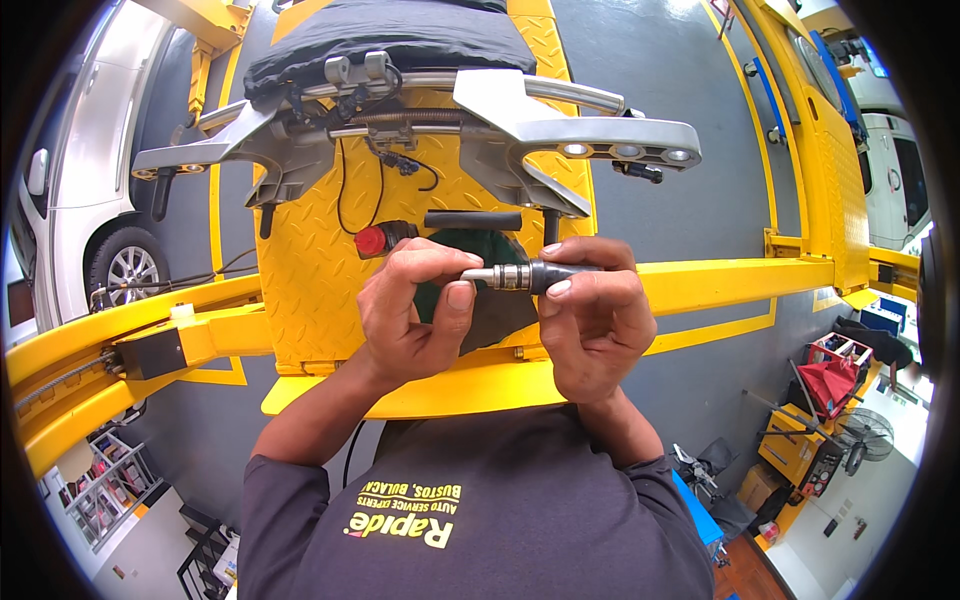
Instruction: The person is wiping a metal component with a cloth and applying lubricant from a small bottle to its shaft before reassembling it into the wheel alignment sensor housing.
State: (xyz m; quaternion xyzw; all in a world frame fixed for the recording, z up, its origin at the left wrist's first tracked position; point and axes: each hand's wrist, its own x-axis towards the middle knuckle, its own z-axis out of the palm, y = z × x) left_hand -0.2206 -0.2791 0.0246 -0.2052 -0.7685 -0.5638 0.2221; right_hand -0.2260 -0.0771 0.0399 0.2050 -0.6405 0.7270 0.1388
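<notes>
In front of my chest both hands hold one small, level cylindrical part (512,277). It has a narrow pale metal tip at the left, a ringed metal collar in the middle and a black sleeve at the right. My left hand (420,300) pinches the metal tip between thumb and forefinger. With its thumb and fingers, my right hand (595,315) grips the black sleeve and covers its far end. Just beyond the hands, a short black tube (473,221) and a red-ended black piece (378,239) lie over the yellow platform (310,310).
Ahead, a grey metal grab rail (600,140) with dangling wires spans the platform, before a black-covered seat (390,45). Yellow lift beams (735,283) run to both sides. A white car (100,150) stands at left; a fan (862,437) and a yellow cabinet (790,440) at right.
</notes>
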